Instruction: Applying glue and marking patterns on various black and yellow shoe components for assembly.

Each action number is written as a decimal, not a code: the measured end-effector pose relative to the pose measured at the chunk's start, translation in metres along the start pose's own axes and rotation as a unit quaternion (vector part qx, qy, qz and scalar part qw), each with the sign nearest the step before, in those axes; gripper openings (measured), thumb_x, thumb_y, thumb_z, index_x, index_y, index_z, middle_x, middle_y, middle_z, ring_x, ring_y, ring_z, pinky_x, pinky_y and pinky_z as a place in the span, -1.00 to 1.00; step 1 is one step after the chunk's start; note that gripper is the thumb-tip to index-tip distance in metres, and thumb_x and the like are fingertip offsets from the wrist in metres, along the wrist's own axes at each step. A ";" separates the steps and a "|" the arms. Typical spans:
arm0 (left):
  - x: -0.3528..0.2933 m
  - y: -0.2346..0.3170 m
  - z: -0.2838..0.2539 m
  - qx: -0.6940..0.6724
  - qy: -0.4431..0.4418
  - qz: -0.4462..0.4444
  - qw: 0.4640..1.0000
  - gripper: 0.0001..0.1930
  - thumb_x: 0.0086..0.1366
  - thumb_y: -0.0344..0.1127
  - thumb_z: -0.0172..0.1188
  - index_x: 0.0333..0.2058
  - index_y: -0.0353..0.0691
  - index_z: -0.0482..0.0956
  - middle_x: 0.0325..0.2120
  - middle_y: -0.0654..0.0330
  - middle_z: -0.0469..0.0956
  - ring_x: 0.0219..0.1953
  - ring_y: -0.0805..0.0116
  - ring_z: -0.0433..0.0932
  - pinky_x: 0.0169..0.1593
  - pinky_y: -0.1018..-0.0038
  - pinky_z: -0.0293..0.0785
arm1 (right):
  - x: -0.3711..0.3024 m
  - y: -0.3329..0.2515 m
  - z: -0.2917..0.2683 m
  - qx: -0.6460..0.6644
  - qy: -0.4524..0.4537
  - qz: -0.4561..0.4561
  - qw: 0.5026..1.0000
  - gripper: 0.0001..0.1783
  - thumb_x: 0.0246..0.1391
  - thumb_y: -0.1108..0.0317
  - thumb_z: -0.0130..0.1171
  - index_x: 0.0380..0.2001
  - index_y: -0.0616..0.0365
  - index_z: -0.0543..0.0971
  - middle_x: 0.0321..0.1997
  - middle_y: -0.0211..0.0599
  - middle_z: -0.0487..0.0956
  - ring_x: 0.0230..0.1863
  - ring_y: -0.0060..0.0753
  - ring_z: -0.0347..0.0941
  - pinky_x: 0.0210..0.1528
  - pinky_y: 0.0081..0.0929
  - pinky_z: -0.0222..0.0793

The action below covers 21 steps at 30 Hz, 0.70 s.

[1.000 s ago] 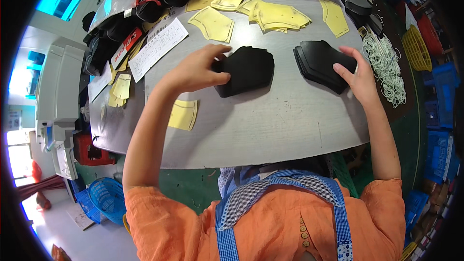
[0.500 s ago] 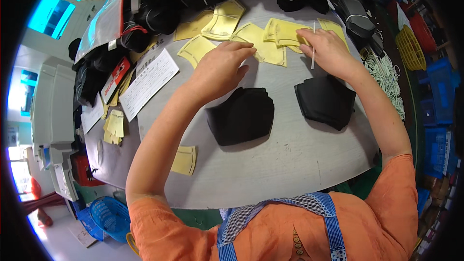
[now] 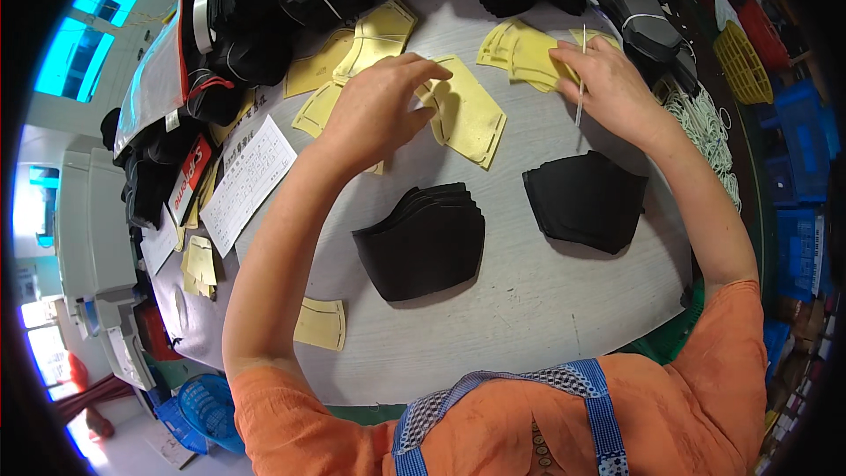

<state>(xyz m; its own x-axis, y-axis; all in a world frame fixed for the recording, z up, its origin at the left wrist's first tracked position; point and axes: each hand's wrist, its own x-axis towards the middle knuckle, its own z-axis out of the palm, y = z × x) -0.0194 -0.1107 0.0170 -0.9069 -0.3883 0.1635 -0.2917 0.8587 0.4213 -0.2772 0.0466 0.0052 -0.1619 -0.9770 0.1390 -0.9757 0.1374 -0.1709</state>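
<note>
Has the left hand (image 3: 377,106), loose and spread, over the middle yellow card (image 3: 478,128) — cannot tell if touching. Holds a white stick (image 3: 579,110) in the right hand (image 3: 617,92), against the yellow pile (image 3: 524,53) far right. Has two black piles (image 3: 421,249) on the table (image 3: 511,335) — nearer, left and right.

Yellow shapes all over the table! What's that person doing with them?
The person's right hand holds a thin white stick, with its fingertips at the edge of some overlapping yellow pieces. The left hand is open beside a big yellow piece; I can't tell if they touch. Closer to the person, two black stacks lie apart on the grey table, untouched.
</note>
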 end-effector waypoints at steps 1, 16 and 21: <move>0.006 -0.001 0.003 -0.002 -0.001 0.004 1.000 -0.63 0.09 -0.48 0.31 -0.07 -0.17 0.60 -0.07 0.14 0.60 -0.06 0.07 0.57 0.04 0.29 0.50 | 0.000 0.002 -0.001 0.009 -0.021 0.012 1.000 -0.51 0.00 0.20 0.34 -0.02 0.22 0.56 -0.19 -0.10 0.63 -0.03 -0.03 0.46 0.11 -0.19 0.36; 0.099 0.007 0.036 0.069 -0.057 0.062 0.994 -0.37 0.09 -0.23 0.41 0.17 -0.11 0.47 0.03 0.11 0.51 0.13 0.08 0.44 0.19 0.25 0.39 | -0.036 0.027 -0.014 -0.018 0.079 -0.094 0.992 -0.62 0.06 0.46 0.20 0.00 0.18 0.55 -0.23 -0.12 0.61 -0.23 -0.05 0.55 -0.16 -0.21 0.50; 0.101 0.001 0.038 0.043 -0.049 0.065 0.996 -0.33 0.03 -0.23 0.45 0.16 -0.10 0.48 0.03 0.16 0.53 0.10 0.07 0.46 0.19 0.25 0.40 | -0.047 0.031 -0.017 -0.116 0.178 -0.008 0.977 -0.59 0.02 0.52 0.12 0.01 0.23 0.53 -0.25 -0.12 0.63 -0.24 -0.09 0.57 -0.22 -0.23 0.53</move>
<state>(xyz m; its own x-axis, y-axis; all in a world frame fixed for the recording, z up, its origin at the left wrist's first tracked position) -0.1232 -0.1363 -0.0003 -0.9631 -0.2403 0.1215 -0.1903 0.9266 0.3244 -0.3021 0.0999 0.0101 -0.1483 -0.8660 0.4776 -0.9790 0.1969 0.0530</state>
